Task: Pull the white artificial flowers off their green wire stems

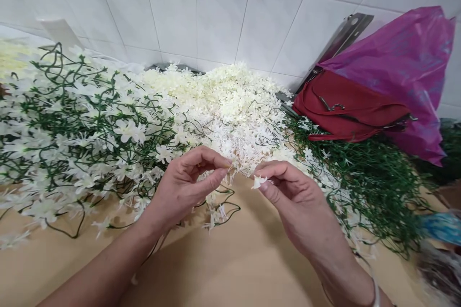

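My left hand (187, 184) is closed in a pinch on a thin green stem of an artificial flower sprig (219, 211) that trails down onto the tan table (223, 264). My right hand (295, 201) pinches a small white flower blossom (258, 182) between thumb and forefinger, close to the left fingertips. Just behind both hands lies a heap of loose white blossoms (230, 100).
A mass of green stems with white flowers (72, 129) covers the left side. Bare green stems (367, 182) spread on the right. A red bag (345, 110) under a purple plastic bag (406, 72) leans against the white tiled wall (216, 9).
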`<state>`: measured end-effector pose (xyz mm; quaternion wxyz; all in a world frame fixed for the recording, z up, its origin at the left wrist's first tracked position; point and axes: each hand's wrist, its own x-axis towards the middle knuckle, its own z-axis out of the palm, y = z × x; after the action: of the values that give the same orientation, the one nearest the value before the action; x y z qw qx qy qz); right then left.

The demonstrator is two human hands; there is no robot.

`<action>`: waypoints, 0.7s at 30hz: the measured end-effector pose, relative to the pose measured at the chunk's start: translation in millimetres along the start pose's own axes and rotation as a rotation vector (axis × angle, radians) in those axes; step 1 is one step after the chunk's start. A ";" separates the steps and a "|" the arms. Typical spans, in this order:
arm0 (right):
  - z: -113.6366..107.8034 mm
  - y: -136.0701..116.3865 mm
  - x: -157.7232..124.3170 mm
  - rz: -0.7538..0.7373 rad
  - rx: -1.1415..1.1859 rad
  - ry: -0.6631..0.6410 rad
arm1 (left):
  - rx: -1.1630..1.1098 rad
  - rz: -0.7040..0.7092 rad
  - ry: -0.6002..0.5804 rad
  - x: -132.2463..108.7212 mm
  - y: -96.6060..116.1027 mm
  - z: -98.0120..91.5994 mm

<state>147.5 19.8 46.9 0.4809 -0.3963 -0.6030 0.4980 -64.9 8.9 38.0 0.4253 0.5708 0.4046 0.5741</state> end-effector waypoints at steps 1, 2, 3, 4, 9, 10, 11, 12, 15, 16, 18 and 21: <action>4.4 4.6 -1.8 0.011 0.014 -0.010 | -0.037 -0.026 0.005 -0.6 -0.6 0.3; 8.1 10.2 -3.4 0.029 0.025 -0.020 | -0.056 -0.045 0.014 -1.0 -1.4 0.5; 10.9 16.2 -4.8 0.042 0.030 -0.025 | -0.049 -0.052 0.027 -1.1 -2.3 0.5; 12.4 22.1 -5.7 0.043 0.029 -0.016 | -0.013 -0.043 0.043 -1.0 -3.2 0.3; 1.9 44.1 -0.6 -0.024 -0.061 0.263 | 0.414 0.202 0.007 1.0 -10.0 -1.4; -1.5 47.2 1.4 -0.025 -0.070 0.317 | 0.505 0.251 -0.028 0.6 -12.5 -1.1; -4.2 50.1 3.0 -0.023 -0.073 0.355 | 0.590 0.286 -0.076 -0.3 -15.1 -0.7; -6.1 52.8 4.1 -0.025 -0.076 0.373 | 0.668 0.307 -0.136 -1.6 -17.7 -0.4; -6.1 60.2 4.2 -0.072 -0.121 0.350 | 0.858 0.273 -0.308 -7.0 -23.1 -0.2; -5.0 62.3 3.4 -0.101 -0.146 0.332 | 0.915 0.246 -0.344 -8.4 -23.7 -0.3; -2.4 66.0 1.3 -0.146 -0.184 0.300 | 1.025 0.188 -0.364 -9.6 -23.8 0.0; 0.1 69.5 -0.8 -0.133 -0.186 0.275 | 1.181 0.119 -0.363 -7.3 -23.8 4.3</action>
<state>147.4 32.3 -21.5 0.5518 -0.4627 -0.5999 0.3485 -60.1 9.4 13.2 0.0670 0.8198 0.5428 0.1696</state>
